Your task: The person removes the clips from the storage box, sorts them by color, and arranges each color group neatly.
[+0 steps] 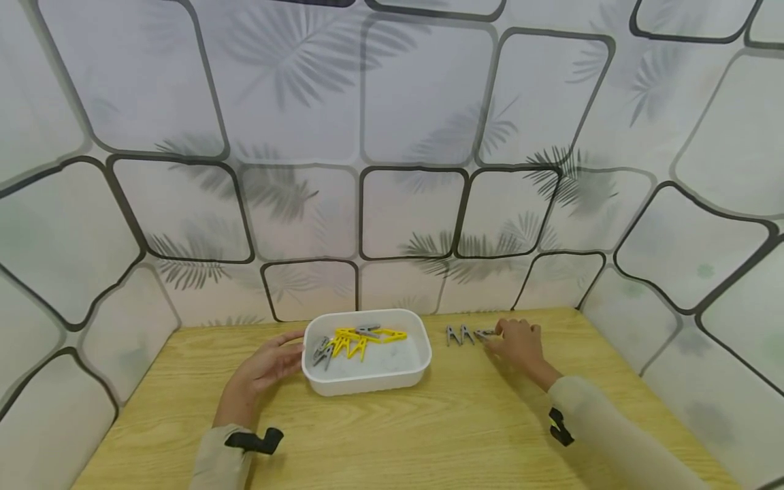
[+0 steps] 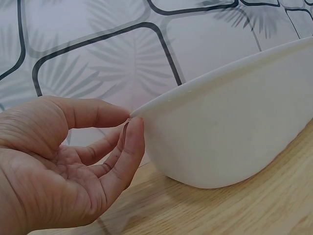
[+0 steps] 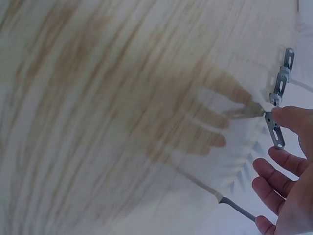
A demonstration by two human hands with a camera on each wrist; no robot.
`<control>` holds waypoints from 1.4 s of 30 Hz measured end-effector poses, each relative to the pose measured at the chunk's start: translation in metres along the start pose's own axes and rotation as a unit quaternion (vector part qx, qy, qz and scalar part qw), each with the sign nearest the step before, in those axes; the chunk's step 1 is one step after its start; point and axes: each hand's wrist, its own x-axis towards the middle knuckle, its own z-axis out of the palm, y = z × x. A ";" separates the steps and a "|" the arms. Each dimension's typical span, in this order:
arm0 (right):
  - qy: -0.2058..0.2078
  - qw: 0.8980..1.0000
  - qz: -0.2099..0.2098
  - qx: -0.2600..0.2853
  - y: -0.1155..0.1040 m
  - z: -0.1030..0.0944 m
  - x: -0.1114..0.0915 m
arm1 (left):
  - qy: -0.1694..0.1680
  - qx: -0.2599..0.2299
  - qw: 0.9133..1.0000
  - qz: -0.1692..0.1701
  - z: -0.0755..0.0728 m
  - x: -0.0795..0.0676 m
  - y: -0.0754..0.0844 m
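In the head view, the left hand [image 1: 269,367] is at the left end of a white tray [image 1: 367,386]. Its thumb and a fingertip meet at the rim of that tray [image 2: 220,122] in the left wrist view, apparently pinching it. Yellow clothespins [image 1: 361,348] and grey clothespins [image 1: 367,330] lie jumbled inside. To the right of the tray, the right hand [image 1: 519,342] pinches a grey clothespin [image 1: 482,333] at the tabletop. The right wrist view shows this clothespin [image 3: 274,131] between thumb and index finger, the other fingers loosely bent.
Two grey clothespins [image 1: 459,335] stand side by side just left of the right hand. The wood-grain table [image 1: 429,435] ends at a patterned backdrop [image 1: 404,211] behind the tray and row. Dark straps [image 1: 254,441] sit on both sleeves.
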 end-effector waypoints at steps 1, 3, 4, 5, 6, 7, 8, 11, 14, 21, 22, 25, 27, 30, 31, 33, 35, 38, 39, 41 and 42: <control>0.001 1.000 0.004 -0.002 -0.002 0.000 0.000 | -0.001 0.003 1.000 0.001 0.000 0.000 0.000; 0.006 1.000 0.010 -0.007 -0.005 0.001 -0.001 | -0.002 0.002 1.000 0.002 -0.001 0.000 -0.001; 0.008 1.000 0.013 -0.009 -0.007 0.001 -0.002 | 0.000 0.000 1.000 0.002 -0.001 0.000 -0.001; 0.008 1.000 0.015 -0.012 -0.008 0.001 -0.002 | -0.003 -0.004 1.000 0.002 -0.001 0.000 -0.002; 0.007 1.000 0.017 -0.013 -0.009 0.001 -0.002 | -0.002 -0.008 1.000 0.002 -0.001 0.001 -0.002; 0.006 1.000 0.020 -0.014 -0.010 0.001 -0.002 | -0.005 -0.010 1.000 0.001 -0.001 0.001 -0.002; 0.003 1.000 0.022 -0.014 -0.011 0.002 -0.002 | -0.004 -0.013 1.000 0.000 -0.001 0.001 -0.002; -0.010 0.999 0.027 -0.015 -0.012 0.003 -0.002 | 0.002 -0.016 1.000 -0.006 0.000 0.001 -0.001; -0.015 0.999 0.031 -0.012 -0.012 0.006 -0.001 | 0.008 -0.008 1.000 -0.009 0.001 0.001 0.000; -0.011 0.999 0.026 -0.016 -0.013 0.008 0.002 | 0.003 -0.008 1.000 -0.009 0.002 -0.001 0.002; -0.010 0.999 0.025 -0.018 -0.013 0.008 0.002 | 0.004 -0.009 1.000 -0.010 0.001 -0.001 0.002; -0.007 0.999 0.024 -0.020 -0.015 0.008 0.003 | 0.005 -0.012 1.000 -0.011 0.001 -0.001 0.002; -0.008 0.999 0.025 -0.019 -0.016 0.008 0.003 | 0.004 -0.014 1.000 -0.011 0.001 -0.001 0.002; -0.011 0.999 0.027 -0.019 -0.018 0.007 0.002 | 0.001 -0.019 1.000 -0.011 0.002 -0.001 0.003; -0.011 0.999 0.027 -0.019 -0.019 0.007 0.002 | 0.002 -0.022 1.000 -0.012 0.002 0.000 0.003; -0.011 0.999 0.028 -0.019 -0.020 0.006 0.002 | 0.005 -0.027 1.000 -0.012 0.002 0.000 0.003; -0.009 0.999 0.027 -0.018 -0.020 0.007 0.002 | 0.007 -0.028 0.999 -0.012 0.002 0.001 0.003; -0.006 1.000 0.025 -0.017 -0.020 0.007 0.002 | 0.010 -0.028 0.999 -0.011 0.001 0.001 0.003; -0.006 1.000 0.024 -0.016 -0.019 0.007 0.002 | 0.010 -0.028 0.999 -0.011 0.001 0.001 0.002; -0.005 1.000 0.021 -0.014 -0.019 0.007 0.002 | 0.010 -0.027 1.000 -0.011 0.001 0.001 0.002; -0.005 1.000 0.021 -0.011 -0.019 0.007 0.001 | 0.010 -0.028 1.000 -0.011 0.001 0.001 0.002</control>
